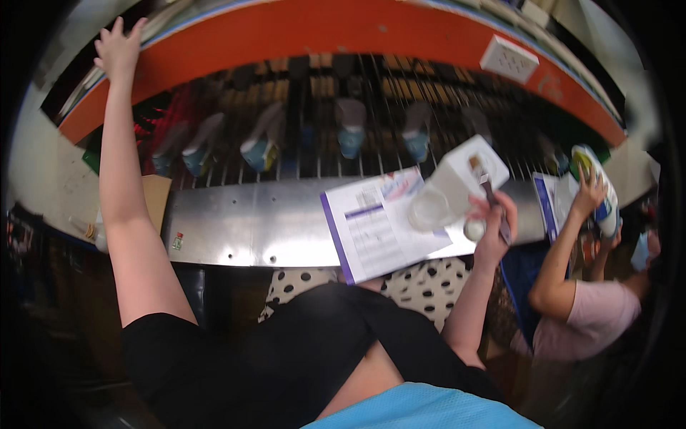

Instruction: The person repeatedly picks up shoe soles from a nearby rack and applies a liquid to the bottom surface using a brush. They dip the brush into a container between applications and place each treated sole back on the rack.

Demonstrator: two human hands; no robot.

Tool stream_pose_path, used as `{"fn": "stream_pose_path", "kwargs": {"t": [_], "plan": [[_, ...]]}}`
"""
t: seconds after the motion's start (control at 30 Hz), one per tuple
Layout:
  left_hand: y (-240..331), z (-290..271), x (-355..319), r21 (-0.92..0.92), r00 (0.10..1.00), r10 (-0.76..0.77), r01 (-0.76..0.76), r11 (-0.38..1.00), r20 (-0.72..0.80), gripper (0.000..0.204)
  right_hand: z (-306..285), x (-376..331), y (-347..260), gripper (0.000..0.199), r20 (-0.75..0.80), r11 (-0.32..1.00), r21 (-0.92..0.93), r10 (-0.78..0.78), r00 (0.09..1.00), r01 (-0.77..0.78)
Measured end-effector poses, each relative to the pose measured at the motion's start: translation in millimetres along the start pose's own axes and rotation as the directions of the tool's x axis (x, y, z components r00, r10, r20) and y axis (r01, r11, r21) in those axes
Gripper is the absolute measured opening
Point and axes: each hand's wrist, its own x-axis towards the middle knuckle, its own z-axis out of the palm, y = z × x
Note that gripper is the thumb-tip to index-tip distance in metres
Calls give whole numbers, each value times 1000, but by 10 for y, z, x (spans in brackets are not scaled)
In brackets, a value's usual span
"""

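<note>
My left hand [119, 48] is stretched far up and to the left, over the end of the orange beam [321, 36]. Its fingers are spread and it holds nothing that I can see. In my right hand [494, 223] is a brush [485, 183] with a dark handle, metal collar and brown bristles, gripped by the handle with the bristles up. Behind the bristles stands a white plastic container [449, 171], with a rounded, pale translucent part [427, 209] at its near side. A purple-edged printed sheet [361, 239] lies on the metal ledge [243, 225] beside it.
Beyond the ledge, several grey shoe uppers with teal toes [350, 139] sit over dark metal rods. A white power socket [509, 58] is on the beam. At right a co-worker [593, 307] holds a shoe [606, 189]. A small bottle [100, 234] is at far left.
</note>
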Motion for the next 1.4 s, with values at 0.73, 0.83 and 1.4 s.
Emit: {"fn": "stream_pose_path", "kwargs": {"t": [0.73, 0.83, 1.4], "plan": [[2356, -1081, -4793, -881, -77, 880, -111, 460, 470, 123, 46, 286, 629, 39, 251, 210, -933, -203, 946, 292], [2418, -1051, -4811, -887, -87, 887, -143, 439, 454, 122, 96, 226, 614, 38, 216, 188, -945, -261, 941, 269], [3978, -385, -4533, -536, 71, 898, 821, 195, 435, 60, 88, 214, 628, 33, 185, 212, -944, -301, 936, 255]]}}
